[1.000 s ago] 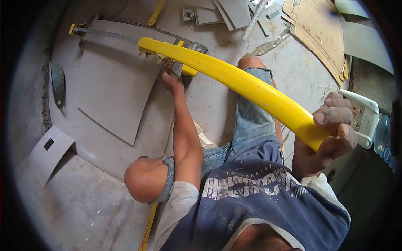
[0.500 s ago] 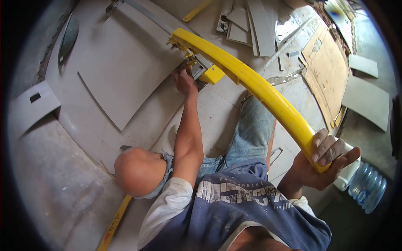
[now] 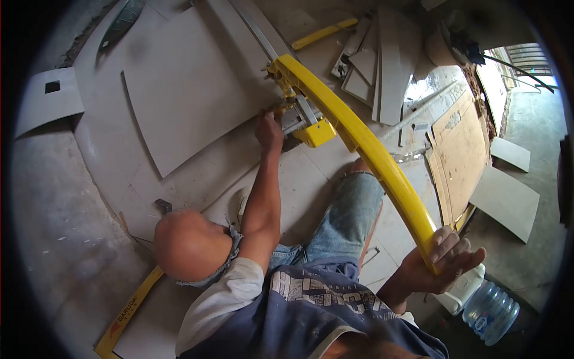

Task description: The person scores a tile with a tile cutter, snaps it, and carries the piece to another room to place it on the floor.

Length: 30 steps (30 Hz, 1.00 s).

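A manual tile cutter with a long curved yellow handle (image 3: 371, 143) stands on the floor before my legs. My right hand (image 3: 445, 260) is closed around the handle's lower end, with some fingertips lifted off it. By the cutter's metal rail and yellow end block (image 3: 318, 133), my left hand (image 3: 270, 131) is closed on a small part at the carriage; its fingers are partly hidden. Beneath the rail lies a large grey tile (image 3: 185, 90), reaching away to the left.
Tile offcuts (image 3: 388, 66) and a yellow bar (image 3: 323, 34) lie beyond the cutter. To the right are a brown board (image 3: 460, 155), a loose tile piece (image 3: 505, 200) and a water bottle (image 3: 490, 314). A notched tile (image 3: 51, 102) and a yellow level (image 3: 128, 311) lie left.
The view has turned, shifting the whole scene. Both hands keep their hold on the tile cutter, and the handle still stands raised at about the same angle.
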Motion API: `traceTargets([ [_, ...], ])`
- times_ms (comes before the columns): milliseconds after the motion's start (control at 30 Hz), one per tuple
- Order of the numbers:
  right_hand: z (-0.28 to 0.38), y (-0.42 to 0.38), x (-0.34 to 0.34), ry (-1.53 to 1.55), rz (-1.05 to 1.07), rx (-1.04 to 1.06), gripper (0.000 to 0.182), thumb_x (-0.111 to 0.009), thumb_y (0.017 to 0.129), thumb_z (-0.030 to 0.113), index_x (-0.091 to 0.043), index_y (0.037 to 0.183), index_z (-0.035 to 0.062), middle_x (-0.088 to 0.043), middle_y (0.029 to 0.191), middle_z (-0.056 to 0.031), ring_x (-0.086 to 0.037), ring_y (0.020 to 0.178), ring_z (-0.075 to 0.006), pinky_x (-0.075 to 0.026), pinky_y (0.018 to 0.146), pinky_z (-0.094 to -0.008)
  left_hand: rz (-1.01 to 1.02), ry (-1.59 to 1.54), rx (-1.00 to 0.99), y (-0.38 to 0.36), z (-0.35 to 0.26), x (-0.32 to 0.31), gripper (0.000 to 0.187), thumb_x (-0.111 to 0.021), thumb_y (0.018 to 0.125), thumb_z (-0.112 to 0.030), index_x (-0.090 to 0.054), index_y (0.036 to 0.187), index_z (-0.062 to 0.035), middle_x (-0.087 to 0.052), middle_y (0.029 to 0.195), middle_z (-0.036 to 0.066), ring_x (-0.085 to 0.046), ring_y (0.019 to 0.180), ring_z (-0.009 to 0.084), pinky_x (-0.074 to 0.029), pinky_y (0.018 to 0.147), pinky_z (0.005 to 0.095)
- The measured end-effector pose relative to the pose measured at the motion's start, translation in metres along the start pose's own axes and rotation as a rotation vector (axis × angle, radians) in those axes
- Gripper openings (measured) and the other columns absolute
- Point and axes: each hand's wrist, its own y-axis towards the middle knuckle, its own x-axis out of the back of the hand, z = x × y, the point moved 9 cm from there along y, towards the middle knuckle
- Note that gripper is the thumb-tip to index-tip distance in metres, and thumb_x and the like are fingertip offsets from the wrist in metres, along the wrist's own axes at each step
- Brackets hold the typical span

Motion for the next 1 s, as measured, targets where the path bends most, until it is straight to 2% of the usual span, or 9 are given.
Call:
traceTargets([
  [67,0.004,0.005,-0.013,0.075,0.001,0.025,0.031,-0.041,0.104,0.016,-0.058,0.129,0.0105,-0.042,0.067,0.0038,-0.048,0.060,-0.0086,-0.041,0.072,-0.0309,-0.012,-0.010,0.020,0.000,0.002,-0.001,0.027,-0.063,0.093,-0.025,-0.066,0.115,-0.0092,-0.063,0.108,0.016,-0.062,0.100,0.0367,-0.051,0.081,0.0444],
  [333,0.006,0.002,-0.021,0.038,0.118,0.085,0.027,-0.043,0.104,0.019,-0.056,0.127,0.0119,-0.045,0.077,0.0006,-0.051,0.070,-0.0113,-0.042,0.077,-0.0338,0.063,0.039,0.103,-0.001,0.017,-0.016,0.038,-0.061,0.094,-0.038,-0.066,0.117,-0.0093,-0.069,0.099,0.019,-0.066,0.090,0.0404,-0.052,0.078,0.0470],
  [467,0.006,-0.007,-0.012,0.027,0.067,0.043,0.027,-0.044,0.104,0.018,-0.055,0.127,0.0110,-0.045,0.079,-0.0001,-0.050,0.074,-0.0122,-0.043,0.083,-0.0354,0.155,0.008,0.124,-0.013,0.016,-0.018,0.041,-0.058,0.095,-0.041,-0.063,0.121,-0.0095,-0.068,0.107,0.021,-0.064,0.098,0.0407,-0.051,0.080,0.0473],
  [567,0.007,-0.010,-0.007,-0.035,0.004,0.041,0.027,-0.044,0.104,0.017,-0.055,0.128,0.0098,-0.045,0.078,-0.0008,-0.051,0.077,-0.0135,-0.043,0.089,-0.0391,0.158,-0.187,0.111,-0.015,0.027,-0.035,0.043,-0.058,0.095,-0.041,-0.060,0.122,-0.0075,-0.065,0.112,0.023,-0.062,0.104,0.0421,-0.050,0.084,0.0466],
  [667,0.002,-0.004,-0.009,0.095,0.083,-0.013,0.027,-0.043,0.104,0.015,-0.056,0.127,0.0100,-0.045,0.078,-0.0011,-0.051,0.079,-0.0146,-0.042,0.094,-0.0430,0.140,-0.318,0.232,-0.021,0.032,-0.044,0.040,-0.058,0.096,-0.035,-0.058,0.124,-0.0056,-0.064,0.115,0.023,-0.062,0.109,0.0391,-0.048,0.089,0.0427],
  [767,-0.001,-0.002,-0.008,0.141,0.090,-0.025,0.026,-0.042,0.104,0.014,-0.057,0.125,0.0102,-0.045,0.077,-0.0009,-0.051,0.077,-0.0142,-0.043,0.094,-0.0438,0.146,-0.658,0.337,-0.018,0.042,-0.060,0.038,-0.057,0.096,-0.030,-0.058,0.124,-0.0039,-0.065,0.114,0.019,-0.062,0.110,0.0318,-0.046,0.092,0.0382],
  [833,0.001,-0.001,-0.008,0.108,0.068,-0.037,0.021,-0.042,0.104,0.014,-0.059,0.116,0.0102,-0.045,0.075,0.0001,-0.051,0.075,-0.0127,-0.043,0.093,-0.0435,0.201,-0.704,0.399,-0.021,0.036,-0.052,0.037,-0.055,0.097,-0.028,-0.058,0.125,-0.0044,-0.066,0.113,0.014,-0.062,0.108,0.0248,-0.045,0.093,0.0347],
  [933,-0.001,-0.001,-0.002,0.057,0.044,0.008,0.020,-0.040,0.104,0.015,-0.058,0.113,0.0128,-0.045,0.073,-0.0017,-0.052,0.070,-0.0154,-0.045,0.085,-0.0421,0.199,-0.800,0.467,-0.031,0.026,-0.044,0.037,-0.055,0.097,-0.031,-0.059,0.124,-0.0052,-0.067,0.112,0.012,-0.062,0.105,0.0234,-0.045,0.093,0.0342],
  [1000,-0.003,-0.001,0.001,0.082,0.034,-0.006,0.020,-0.040,0.105,0.017,-0.059,0.110,0.0128,-0.045,0.074,-0.0015,-0.054,0.071,-0.0156,-0.045,0.086,-0.0423,0.159,-0.803,0.456,-0.030,0.027,-0.045,0.036,-0.055,0.098,-0.032,-0.060,0.122,-0.0055,-0.067,0.112,0.011,-0.061,0.104,0.0226,-0.045,0.092,0.0341],
])
